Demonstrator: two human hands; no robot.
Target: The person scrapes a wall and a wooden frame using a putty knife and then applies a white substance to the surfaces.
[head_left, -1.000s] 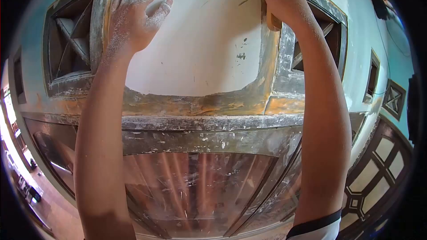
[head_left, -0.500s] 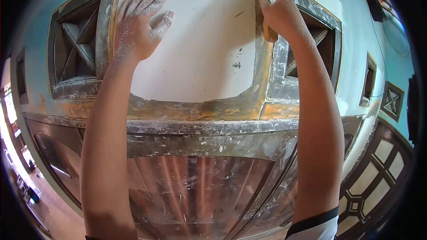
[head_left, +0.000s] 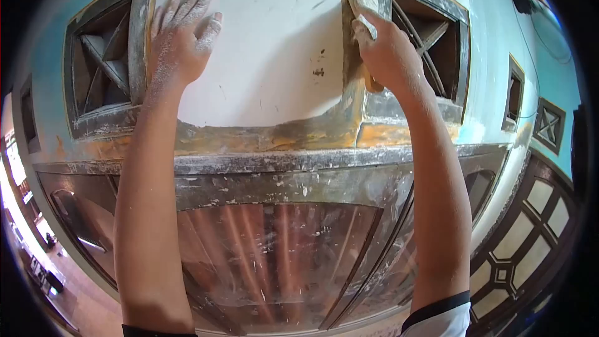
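My left hand (head_left: 182, 50), dusted with white powder, lies flat on the white wall patch (head_left: 262, 37) beside the left vent frame (head_left: 138, 43). Its fingers are stretched and spread. My right hand (head_left: 394, 56) is wrapped round a putty knife (head_left: 360, 4) with a wooden handle. The blade points up and lies against the brownish bare strip between the white patch and the right vent frame (head_left: 382, 103). White paste clings near the thumb and blade. Part of the handle is hidden by the hand.
Below the vents runs a worn, paint-spattered wooden ledge (head_left: 293, 162). Under it is an arched pane (head_left: 281, 256) covered with clear plastic-like sheeting. A panelled door (head_left: 524, 243) stands at the right, and bright daylight enters at the far left.
My right hand has moved down along the strip with the putty knife, and more of its blade shows. My left hand stays on the wall. The view has shifted slightly.
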